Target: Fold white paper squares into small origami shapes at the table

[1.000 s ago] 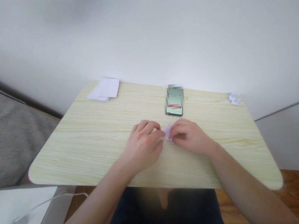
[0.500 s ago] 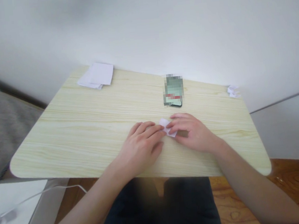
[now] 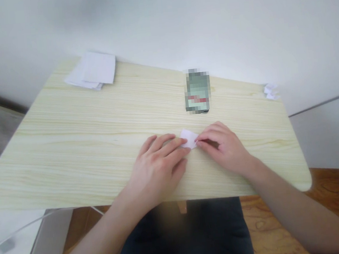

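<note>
A small piece of white paper point(image 3: 189, 137) lies on the pale wood-grain table point(image 3: 78, 151), between my two hands. My left hand point(image 3: 161, 165) rests flat with its fingers spread, index and middle fingertips pressing the paper's left part. At the paper's right corner, the thumb and index finger of my right hand point(image 3: 225, 147) pinch the edge, which looks slightly lifted. Whether the paper has several layers cannot be made out.
A phone point(image 3: 197, 92) with a blurred screen lies beyond my hands. White paper sheets point(image 3: 99, 68) are stacked at the back left, and a crumpled paper point(image 3: 271, 91) sits at the back right corner. A white cable point(image 3: 23, 229) runs at the lower left.
My right hand's fingers have come together into a pinch on the paper's right corner; they were spread over it before. My left hand stays on the paper. The view has shifted slightly.
</note>
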